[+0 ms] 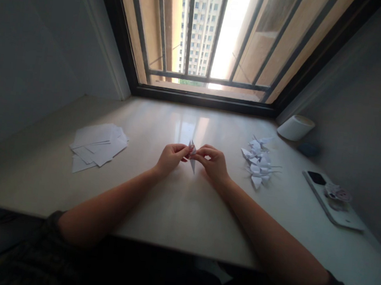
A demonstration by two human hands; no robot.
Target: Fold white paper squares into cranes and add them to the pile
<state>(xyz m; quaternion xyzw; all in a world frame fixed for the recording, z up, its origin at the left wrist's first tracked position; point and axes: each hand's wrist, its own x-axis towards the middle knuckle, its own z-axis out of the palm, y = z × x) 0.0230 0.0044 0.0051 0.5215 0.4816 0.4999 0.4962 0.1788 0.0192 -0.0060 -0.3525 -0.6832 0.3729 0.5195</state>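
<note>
While the upper view is filled by a barred window (217,45), the foreground is taken up by a pale bench (183,210), on which paper is laid out at either side. Loose sheets (100,144) are heaped on the left; folded pieces (258,158) are clustered on the right. Between them, well apart from both, the left hand (170,159) and right hand (216,164) are set close together, both pinched on one small folded paper (192,164), its points directed up and down. A folding or shaping step is judged to be in hand; fine fingertip control seems called for, one side being steadied while the other is worked, since thin points could be bent.
</note>
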